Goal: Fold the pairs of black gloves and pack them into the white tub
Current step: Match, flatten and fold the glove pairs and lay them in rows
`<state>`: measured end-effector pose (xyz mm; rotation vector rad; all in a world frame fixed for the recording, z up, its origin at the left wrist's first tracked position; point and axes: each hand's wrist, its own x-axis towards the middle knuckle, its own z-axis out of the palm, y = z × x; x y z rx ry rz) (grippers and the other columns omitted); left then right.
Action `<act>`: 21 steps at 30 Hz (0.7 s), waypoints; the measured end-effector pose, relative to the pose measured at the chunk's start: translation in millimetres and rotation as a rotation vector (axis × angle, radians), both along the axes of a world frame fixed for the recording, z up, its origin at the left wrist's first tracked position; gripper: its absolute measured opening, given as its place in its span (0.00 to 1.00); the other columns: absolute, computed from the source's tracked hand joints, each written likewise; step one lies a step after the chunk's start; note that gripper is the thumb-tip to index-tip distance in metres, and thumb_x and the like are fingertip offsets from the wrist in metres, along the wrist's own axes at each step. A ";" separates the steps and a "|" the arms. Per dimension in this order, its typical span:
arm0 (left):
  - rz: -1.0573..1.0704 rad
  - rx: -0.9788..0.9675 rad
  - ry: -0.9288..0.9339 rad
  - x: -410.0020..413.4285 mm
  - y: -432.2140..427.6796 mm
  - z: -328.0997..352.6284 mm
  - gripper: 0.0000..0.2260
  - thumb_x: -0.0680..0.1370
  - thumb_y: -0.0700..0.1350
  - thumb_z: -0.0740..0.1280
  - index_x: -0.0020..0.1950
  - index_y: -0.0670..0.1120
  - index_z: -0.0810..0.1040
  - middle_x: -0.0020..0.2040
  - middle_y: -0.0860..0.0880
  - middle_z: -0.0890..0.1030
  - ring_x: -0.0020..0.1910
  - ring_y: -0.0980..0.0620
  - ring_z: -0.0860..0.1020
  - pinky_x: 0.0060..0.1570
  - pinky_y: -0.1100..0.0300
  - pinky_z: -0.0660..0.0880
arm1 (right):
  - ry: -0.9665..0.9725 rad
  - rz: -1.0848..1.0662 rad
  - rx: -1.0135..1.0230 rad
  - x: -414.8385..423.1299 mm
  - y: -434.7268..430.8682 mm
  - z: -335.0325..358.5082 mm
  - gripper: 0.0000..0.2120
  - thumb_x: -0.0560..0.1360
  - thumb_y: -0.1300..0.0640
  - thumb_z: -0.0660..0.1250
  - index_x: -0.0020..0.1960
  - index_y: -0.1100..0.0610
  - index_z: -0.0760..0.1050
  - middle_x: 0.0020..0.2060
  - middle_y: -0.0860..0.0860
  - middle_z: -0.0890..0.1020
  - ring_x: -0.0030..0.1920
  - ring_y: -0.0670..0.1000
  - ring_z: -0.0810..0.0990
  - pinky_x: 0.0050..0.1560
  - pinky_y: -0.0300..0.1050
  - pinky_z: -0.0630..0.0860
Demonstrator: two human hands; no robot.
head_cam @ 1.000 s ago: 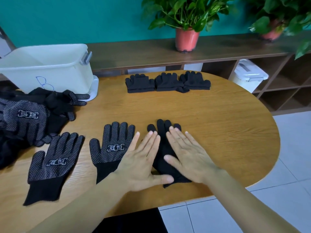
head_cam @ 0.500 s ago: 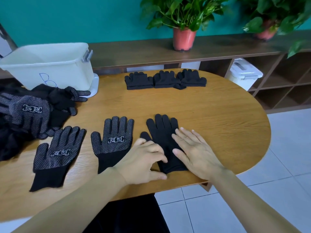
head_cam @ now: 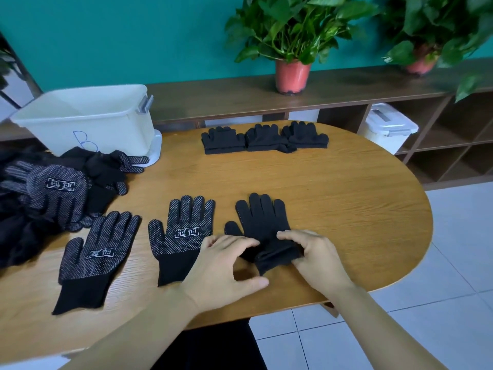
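Note:
A stacked pair of black gloves (head_cam: 261,220) lies plain side up near the table's front edge, fingers pointing away from me. My left hand (head_cam: 224,263) and my right hand (head_cam: 314,255) both pinch its cuff end, which is lifted and bunched toward the palm. Two single gloves with white grip dots lie flat to the left, the nearer glove (head_cam: 184,233) and the farther glove (head_cam: 96,255). Three folded pairs (head_cam: 264,137) sit in a row at the table's far side. The white tub (head_cam: 88,121) stands at the back left.
A loose heap of black gloves (head_cam: 48,193) covers the table's left end in front of the tub. The wooden oval table (head_cam: 346,198) ends at my right over tiled floor. Behind it a low shelf carries potted plants (head_cam: 293,44) and a lidded white bin (head_cam: 386,129).
Both hands went from lying flat on the stacked pair to gripping its cuff end, and the cuff has lifted and bunched toward the palm.

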<state>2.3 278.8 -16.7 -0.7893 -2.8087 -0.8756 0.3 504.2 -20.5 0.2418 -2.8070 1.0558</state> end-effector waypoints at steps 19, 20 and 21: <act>0.507 -0.222 0.063 -39.1 27.5 -2.6 0.22 0.81 0.54 0.61 0.74 0.53 0.64 0.54 0.55 0.79 0.59 0.51 0.73 0.58 0.54 0.58 | -0.019 -0.334 0.069 -37.2 -33.5 -0.5 0.12 0.79 0.55 0.65 0.62 0.54 0.73 0.48 0.47 0.76 0.52 0.50 0.76 0.44 0.43 0.72; 0.486 -0.202 0.089 -39.2 25.0 -4.9 0.21 0.80 0.50 0.64 0.73 0.52 0.67 0.57 0.53 0.78 0.60 0.48 0.73 0.58 0.53 0.59 | 0.013 -0.341 0.072 -36.0 -32.7 -1.2 0.11 0.79 0.58 0.66 0.60 0.55 0.73 0.49 0.48 0.77 0.51 0.51 0.77 0.43 0.43 0.72; 0.447 -0.167 0.135 -38.3 22.7 -7.0 0.20 0.79 0.46 0.67 0.71 0.50 0.71 0.59 0.50 0.77 0.61 0.46 0.73 0.58 0.52 0.61 | 0.089 -0.333 0.088 -34.7 -30.9 -2.4 0.10 0.77 0.61 0.67 0.58 0.56 0.75 0.50 0.50 0.78 0.50 0.53 0.78 0.42 0.44 0.72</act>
